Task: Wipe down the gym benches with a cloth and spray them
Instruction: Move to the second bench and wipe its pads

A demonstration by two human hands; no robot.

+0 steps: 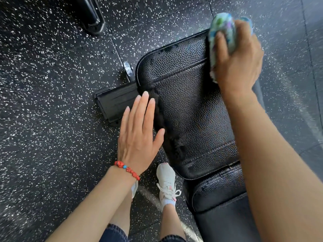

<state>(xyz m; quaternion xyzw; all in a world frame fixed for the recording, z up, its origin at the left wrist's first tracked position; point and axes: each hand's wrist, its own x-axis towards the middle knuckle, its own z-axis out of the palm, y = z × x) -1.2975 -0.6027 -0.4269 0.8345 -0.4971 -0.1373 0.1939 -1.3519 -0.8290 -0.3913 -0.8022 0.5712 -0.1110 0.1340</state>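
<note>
A black padded gym bench (188, 105) with a pebbled leather surface fills the middle of the view, its seat pad ending at the upper right. My right hand (239, 56) grips a bunched patterned cloth (222, 32), white with blue, green and purple marks, and presses it on the far right corner of the pad. My left hand (138, 131) hovers flat with straight fingers at the bench's left edge, holding nothing. A red bead bracelet sits on that wrist. No spray bottle is in view.
Black rubber floor (52, 102) with white speckles surrounds the bench. The bench's black base foot (113, 103) and a small wheel (128, 69) stick out on the left. A dark machine post (90, 14) stands at the top left. My white shoe (166, 182) is beside the bench.
</note>
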